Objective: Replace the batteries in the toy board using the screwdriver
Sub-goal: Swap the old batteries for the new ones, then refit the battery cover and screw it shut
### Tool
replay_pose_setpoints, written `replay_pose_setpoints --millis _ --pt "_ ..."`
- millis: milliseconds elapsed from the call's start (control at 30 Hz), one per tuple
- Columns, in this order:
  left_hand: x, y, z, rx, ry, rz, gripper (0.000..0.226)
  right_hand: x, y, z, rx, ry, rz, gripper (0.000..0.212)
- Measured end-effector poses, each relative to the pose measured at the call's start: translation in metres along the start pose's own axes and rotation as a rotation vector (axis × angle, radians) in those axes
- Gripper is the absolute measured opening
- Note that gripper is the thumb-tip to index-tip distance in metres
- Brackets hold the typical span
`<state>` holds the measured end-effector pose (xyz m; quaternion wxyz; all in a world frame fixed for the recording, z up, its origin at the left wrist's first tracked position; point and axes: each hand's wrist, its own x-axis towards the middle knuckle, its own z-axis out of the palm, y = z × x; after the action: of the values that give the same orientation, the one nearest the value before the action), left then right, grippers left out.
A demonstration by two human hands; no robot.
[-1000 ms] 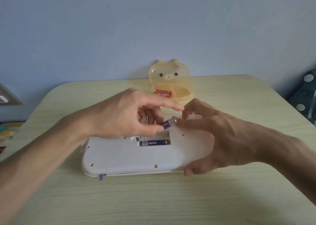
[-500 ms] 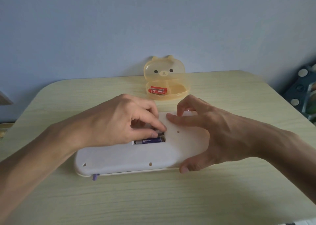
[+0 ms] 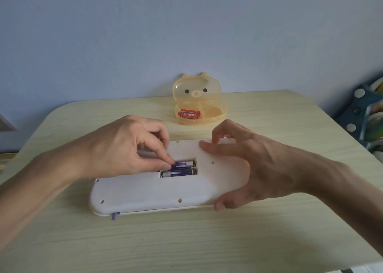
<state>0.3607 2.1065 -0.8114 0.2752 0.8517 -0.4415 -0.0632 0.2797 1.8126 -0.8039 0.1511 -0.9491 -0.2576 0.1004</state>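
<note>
Fingertips (image 3: 166,165) of the left hand (image 3: 122,148) pinch the rear battery (image 3: 184,164) seated in the toy board (image 3: 145,191). Right hand (image 3: 250,169) grips the board's right end, fingers spread wide.

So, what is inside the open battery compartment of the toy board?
The near purple battery shows fully. Beside it lies the far battery, its left end covered by fingers of the left hand.
</note>
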Motion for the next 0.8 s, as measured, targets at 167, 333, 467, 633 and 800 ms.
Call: replay_pose_setpoints --millis 167,333,467,633,800 --pt "-0.011 -0.006 -0.003 0.005 0.03 -0.021 0.019 -0.004 0.005 -0.004 0.08 0.015 0.022 0.112" --pt "-0.027 -0.01 -0.005 0.037 -0.137 -0.079 0.093 -0.026 0.046 -0.027 0.064 0.157 0.129 0.085" --pt "-0.03 -0.013 0.004 0.012 -0.157 -0.061 0.112 -0.049 0.067 -0.034 -0.014 0.149 0.219 0.059" --pt "-0.027 0.002 0.006 -0.108 -0.119 -0.085 0.113 -0.067 0.072 -0.033 -0.023 0.021 0.287 0.059" --pt "-0.027 -0.003 0.008 -0.013 -0.102 -0.049 0.108 -0.068 0.074 -0.024 -0.001 0.019 0.299 0.038"
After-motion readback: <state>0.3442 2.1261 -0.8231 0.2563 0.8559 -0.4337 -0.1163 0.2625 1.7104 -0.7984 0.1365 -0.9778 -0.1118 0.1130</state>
